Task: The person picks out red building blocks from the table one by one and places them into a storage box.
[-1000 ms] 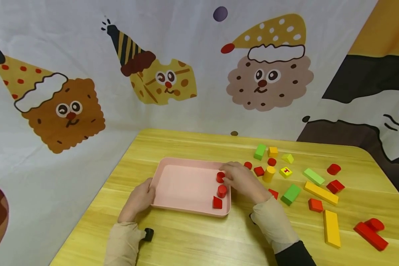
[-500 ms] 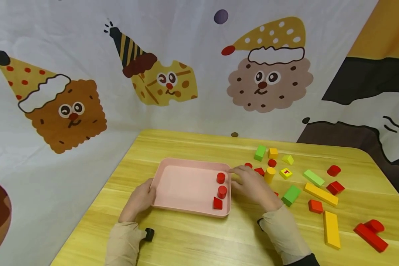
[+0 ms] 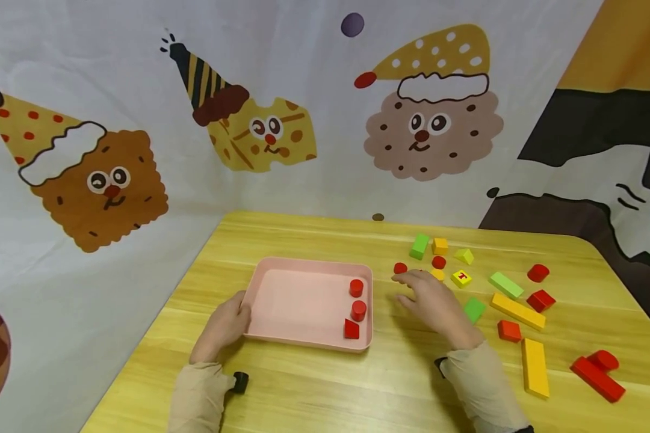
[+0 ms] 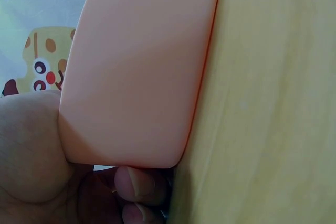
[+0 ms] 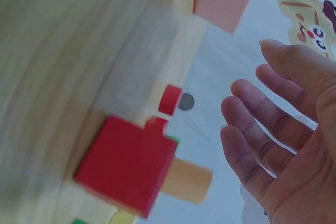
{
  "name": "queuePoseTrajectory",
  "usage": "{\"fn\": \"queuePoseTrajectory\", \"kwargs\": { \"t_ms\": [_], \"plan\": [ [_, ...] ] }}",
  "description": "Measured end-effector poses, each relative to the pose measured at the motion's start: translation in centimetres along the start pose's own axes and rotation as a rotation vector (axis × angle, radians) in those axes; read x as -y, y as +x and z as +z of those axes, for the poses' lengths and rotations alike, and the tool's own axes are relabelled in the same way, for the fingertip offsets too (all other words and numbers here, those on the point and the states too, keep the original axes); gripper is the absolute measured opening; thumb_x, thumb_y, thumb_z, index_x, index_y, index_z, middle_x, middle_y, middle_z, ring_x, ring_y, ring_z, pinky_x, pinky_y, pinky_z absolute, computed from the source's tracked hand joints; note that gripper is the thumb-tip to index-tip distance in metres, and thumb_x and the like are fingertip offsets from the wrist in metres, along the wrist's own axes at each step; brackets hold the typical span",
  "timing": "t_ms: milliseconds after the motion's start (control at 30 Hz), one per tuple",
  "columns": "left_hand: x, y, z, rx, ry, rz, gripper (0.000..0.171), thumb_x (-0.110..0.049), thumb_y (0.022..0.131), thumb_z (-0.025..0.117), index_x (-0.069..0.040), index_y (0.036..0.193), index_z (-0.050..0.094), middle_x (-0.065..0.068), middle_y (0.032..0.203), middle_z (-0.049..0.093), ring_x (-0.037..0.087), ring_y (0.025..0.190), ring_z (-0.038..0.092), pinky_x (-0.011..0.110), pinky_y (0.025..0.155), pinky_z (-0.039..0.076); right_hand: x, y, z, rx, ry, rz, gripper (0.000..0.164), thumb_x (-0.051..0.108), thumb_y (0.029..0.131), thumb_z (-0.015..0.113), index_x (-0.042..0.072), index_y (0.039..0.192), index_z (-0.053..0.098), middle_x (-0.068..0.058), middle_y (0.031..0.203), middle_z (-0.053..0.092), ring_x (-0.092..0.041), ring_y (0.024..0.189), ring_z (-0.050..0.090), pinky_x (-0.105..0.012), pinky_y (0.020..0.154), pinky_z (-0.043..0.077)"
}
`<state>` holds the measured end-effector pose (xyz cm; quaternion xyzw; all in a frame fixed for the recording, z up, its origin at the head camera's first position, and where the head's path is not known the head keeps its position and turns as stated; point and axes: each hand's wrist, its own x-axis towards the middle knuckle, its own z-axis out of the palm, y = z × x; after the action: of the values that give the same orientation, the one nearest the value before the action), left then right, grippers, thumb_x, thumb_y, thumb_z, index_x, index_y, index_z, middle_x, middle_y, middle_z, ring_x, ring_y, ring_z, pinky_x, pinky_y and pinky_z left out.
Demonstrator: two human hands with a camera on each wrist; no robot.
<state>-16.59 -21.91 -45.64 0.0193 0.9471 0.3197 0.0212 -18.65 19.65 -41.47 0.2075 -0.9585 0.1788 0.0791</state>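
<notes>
My left hand [image 3: 222, 328] grips the left end of a shallow pink tray [image 3: 298, 300]; in the left wrist view fingertips [image 4: 137, 183] bend against the tray's end wall. Inside, along the right side, stand two red cylinders [image 3: 356, 288] [image 3: 359, 311] and a red angled block [image 3: 351, 329]. My right hand [image 3: 436, 304] is over the table right of the tray, fingers spread apart and holding nothing. Beyond its fingertips lies a small red round block [image 3: 400, 268]. A red block [image 5: 128, 163] and an orange-yellow cylinder [image 5: 188, 180] show beside it in the right wrist view, mostly hidden from the head view.
Scattered over the table's right side are several blocks, among them green blocks [image 3: 419, 246] [image 3: 506, 285], long yellow bars [image 3: 518, 310] [image 3: 535, 367], a yellow block with a red T [image 3: 461, 278] and a red bar [image 3: 597, 379]. A cartoon-printed cloth [image 3: 325, 198] hangs behind.
My right hand has let go of the upper red cylinder inside the tray, lifted out over the rim and moved right toward the loose blocks. My left hand stays on the tray.
</notes>
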Motion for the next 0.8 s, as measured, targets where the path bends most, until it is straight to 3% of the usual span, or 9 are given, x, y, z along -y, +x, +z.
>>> {"fn": "queuePoseTrajectory", "kwargs": {
  "t_ms": [467,800],
  "plan": [
    [0.2,0.2,0.1,-0.002,0.013,0.01,0.032,-0.018,0.099,0.034,-0.005,0.123,0.052,0.018,0.103,0.061,0.027,0.086,0.054,0.047,0.077,0.046,-1.8,-1.5,-1.4,0.003,-0.018,-0.003,0.036,0.021,0.083,0.072,0.006,0.115,0.063,-0.012,0.107,0.065,-0.028,0.092,0.059,-0.047,0.078,0.052],
    [0.1,0.2,0.0,0.0,0.007,0.025,0.03,-0.017,0.099,0.035,-0.004,0.12,0.052,0.017,0.1,0.061,0.027,0.083,0.053,0.046,0.073,0.046,-2.7,-2.4,-3.0,0.107,0.018,0.079,0.033,0.019,0.083,0.071,0.005,0.112,0.064,-0.014,0.109,0.064,-0.029,0.092,0.059,-0.047,0.078,0.051]
  ]
}}
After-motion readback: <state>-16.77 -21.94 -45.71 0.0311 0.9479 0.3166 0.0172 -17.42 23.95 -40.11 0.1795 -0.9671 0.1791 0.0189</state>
